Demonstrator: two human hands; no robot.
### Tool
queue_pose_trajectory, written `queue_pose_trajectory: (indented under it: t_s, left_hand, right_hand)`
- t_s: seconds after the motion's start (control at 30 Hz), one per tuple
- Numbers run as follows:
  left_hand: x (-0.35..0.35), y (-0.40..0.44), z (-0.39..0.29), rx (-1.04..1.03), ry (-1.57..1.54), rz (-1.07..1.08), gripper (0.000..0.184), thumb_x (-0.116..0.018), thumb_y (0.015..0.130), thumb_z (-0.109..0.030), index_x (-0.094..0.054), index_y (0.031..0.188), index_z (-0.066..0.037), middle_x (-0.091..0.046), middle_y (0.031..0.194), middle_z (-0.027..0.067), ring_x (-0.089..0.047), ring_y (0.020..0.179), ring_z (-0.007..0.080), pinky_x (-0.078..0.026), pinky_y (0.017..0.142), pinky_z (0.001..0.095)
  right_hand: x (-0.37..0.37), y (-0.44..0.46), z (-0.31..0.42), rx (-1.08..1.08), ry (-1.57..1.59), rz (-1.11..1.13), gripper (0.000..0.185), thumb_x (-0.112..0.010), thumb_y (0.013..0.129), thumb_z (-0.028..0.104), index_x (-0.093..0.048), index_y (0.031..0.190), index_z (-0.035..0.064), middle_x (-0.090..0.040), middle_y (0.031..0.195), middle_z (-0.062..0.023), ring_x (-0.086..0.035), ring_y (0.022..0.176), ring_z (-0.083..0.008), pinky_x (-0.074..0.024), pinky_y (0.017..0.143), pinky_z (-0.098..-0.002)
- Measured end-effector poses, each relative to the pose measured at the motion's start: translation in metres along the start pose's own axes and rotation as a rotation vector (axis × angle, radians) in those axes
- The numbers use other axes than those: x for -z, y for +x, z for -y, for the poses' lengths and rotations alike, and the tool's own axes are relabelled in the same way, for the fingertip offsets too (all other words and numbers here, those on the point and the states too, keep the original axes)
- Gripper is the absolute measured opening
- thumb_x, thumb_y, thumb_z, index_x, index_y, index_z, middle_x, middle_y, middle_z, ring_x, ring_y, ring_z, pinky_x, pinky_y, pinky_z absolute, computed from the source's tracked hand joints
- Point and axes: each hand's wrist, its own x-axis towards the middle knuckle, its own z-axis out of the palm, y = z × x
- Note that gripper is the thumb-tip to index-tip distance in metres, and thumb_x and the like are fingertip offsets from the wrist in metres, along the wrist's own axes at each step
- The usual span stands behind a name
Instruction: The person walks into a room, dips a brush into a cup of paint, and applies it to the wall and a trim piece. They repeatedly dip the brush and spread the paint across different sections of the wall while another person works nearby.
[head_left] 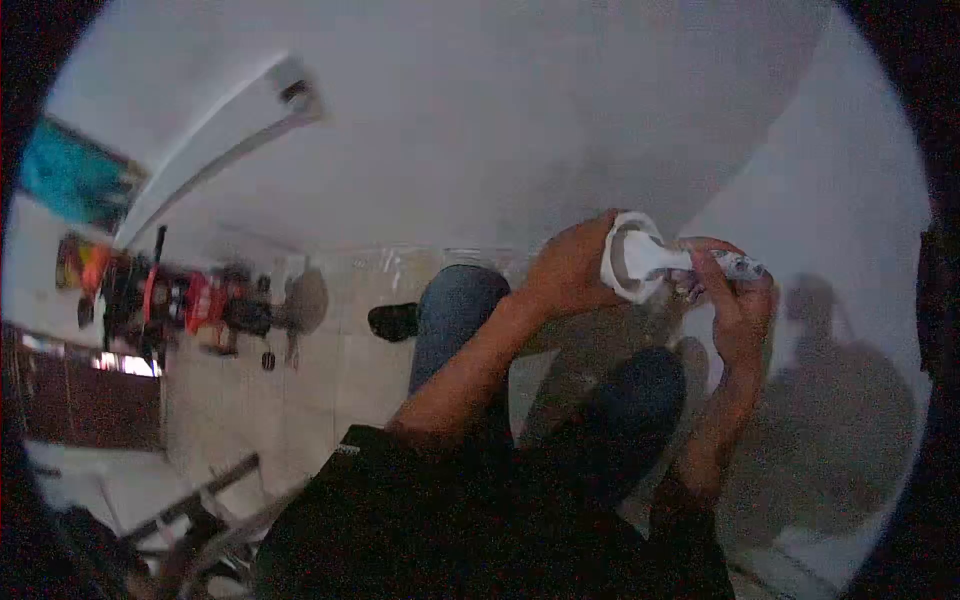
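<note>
My left hand (pixel 573 272) is wrapped round the side of a white round cup-like container (pixel 609 262), whose open mouth faces right. In my right hand (pixel 738 300) is the patterned handle of a white tool (pixel 655 256), pinched between thumb and fingers. The tool's broad white end reaches into the container's mouth. A small pale lump shows just under the handle, too blurred to name. What the container holds is hard to make out.
A pale wall (pixel 480 130) rises ahead and to the right, with shadows on it. At the left are a red and black motorcycle (pixel 205 300), a white curved beam (pixel 215 150) and a teal panel (pixel 75 175). A tiled floor (pixel 350 380) lies below.
</note>
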Motion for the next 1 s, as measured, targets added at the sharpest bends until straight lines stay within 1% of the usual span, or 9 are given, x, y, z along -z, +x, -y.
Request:
queue_pose_trajectory:
  t_s: [0.1,0.2,0.27,0.33,0.37,0.43,0.53,0.63,1.0]
  left_hand:
    - [0.067,-0.074,0.012,-0.031,0.069,0.015,0.084,-0.091,0.069,-0.033,-0.051,0.138,-0.007,-0.062,0.132,0.0198,-0.06,0.124,0.04,-0.049,0.105,0.0468]
    - [0.091,-0.109,0.039,0.084,0.056,0.0,0.086,-0.092,0.067,-0.035,-0.052,0.138,-0.006,-0.063,0.13,0.0198,-0.061,0.122,0.0402,-0.05,0.104,0.0465]
    - [0.099,-0.17,0.053,0.049,0.002,-0.07,0.088,-0.093,0.067,-0.039,-0.051,0.137,-0.005,-0.065,0.127,0.0199,-0.064,0.118,0.0409,-0.052,0.101,0.0477]
    - [0.113,-0.22,0.081,0.133,0.045,-0.1,0.088,-0.093,0.067,-0.039,-0.051,0.136,-0.005,-0.066,0.126,0.02,-0.065,0.117,0.0406,-0.053,0.101,0.0482]
    - [0.115,-0.167,0.079,0.222,0.079,-0.103,0.087,-0.093,0.068,-0.04,-0.051,0.136,-0.004,-0.066,0.126,0.0201,-0.065,0.116,0.0404,-0.053,0.1,0.0487]
    - [0.158,-0.244,0.113,0.185,0.096,-0.106,0.087,-0.093,0.068,-0.04,-0.051,0.135,-0.003,-0.067,0.126,0.0202,-0.065,0.117,0.0403,-0.053,0.101,0.0488]
    - [0.176,-0.265,0.099,0.199,0.063,-0.115,0.09,-0.093,0.067,-0.043,-0.052,0.137,-0.006,-0.066,0.128,0.0187,-0.065,0.118,0.0387,-0.052,0.102,0.0473]
    - [0.172,-0.13,0.047,0.172,0.096,-0.185,0.09,-0.094,0.066,-0.042,-0.052,0.137,-0.006,-0.067,0.127,0.0183,-0.065,0.118,0.0377,-0.053,0.101,0.0468]
    - [0.258,-0.133,0.114,-0.116,0.071,-0.237,0.086,-0.095,0.066,-0.038,-0.054,0.136,-0.008,-0.068,0.127,0.0166,-0.066,0.118,0.037,-0.053,0.102,0.0474]
  right_hand:
    - [-0.063,-0.033,0.033,0.15,-0.067,0.211,0.018,-0.071,0.097,0.011,-0.075,0.108,-0.0011,-0.075,0.096,-0.0108,-0.068,0.081,-0.0157,-0.0537,0.07,-0.0315]
    - [-0.094,-0.035,0.042,0.516,-0.288,0.332,0.015,-0.074,0.092,0.007,-0.076,0.106,0.0012,-0.076,0.099,-0.0136,-0.073,0.088,-0.0201,-0.0562,0.077,-0.0344]
    - [-0.124,-0.07,0.03,0.634,-0.338,0.415,0.025,-0.078,0.083,0.009,-0.078,0.108,0.0122,-0.076,0.099,-0.0116,-0.073,0.092,-0.0274,-0.0572,0.079,-0.0391]
    - [-0.164,-0.094,0.016,0.727,-0.351,0.468,0.022,-0.078,0.084,0.007,-0.077,0.106,0.0078,-0.076,0.101,-0.0142,-0.074,0.092,-0.0271,-0.0576,0.081,-0.0389]
    - [-0.148,-0.037,0.025,0.796,-0.362,0.507,0.019,-0.078,0.086,0.005,-0.076,0.105,0.0034,-0.076,0.102,-0.0168,-0.075,0.093,-0.0268,-0.0581,0.082,-0.0388]
    - [-0.223,-0.091,0.039,0.737,-0.344,0.545,0.019,-0.078,0.086,0.005,-0.076,0.105,0.0034,-0.076,0.102,-0.0166,-0.075,0.093,-0.0266,-0.0583,0.083,-0.0392]
    - [-0.238,-0.105,0.057,0.705,-0.347,0.546,0.018,-0.078,0.087,0.009,-0.077,0.105,0.0063,-0.077,0.1,-0.0149,-0.075,0.091,-0.0274,-0.0582,0.082,-0.0396]
    - [-0.16,0.004,0.108,0.737,-0.328,0.491,0.018,-0.078,0.087,0.013,-0.077,0.105,0.0084,-0.077,0.099,-0.0134,-0.076,0.089,-0.0278,-0.0582,0.081,-0.039]
    - [-0.246,-0.023,0.119,0.877,-0.392,0.291,0.019,-0.078,0.09,0.013,-0.077,0.106,0.0033,-0.078,0.101,-0.0129,-0.075,0.092,-0.0234,-0.0585,0.082,-0.0383]
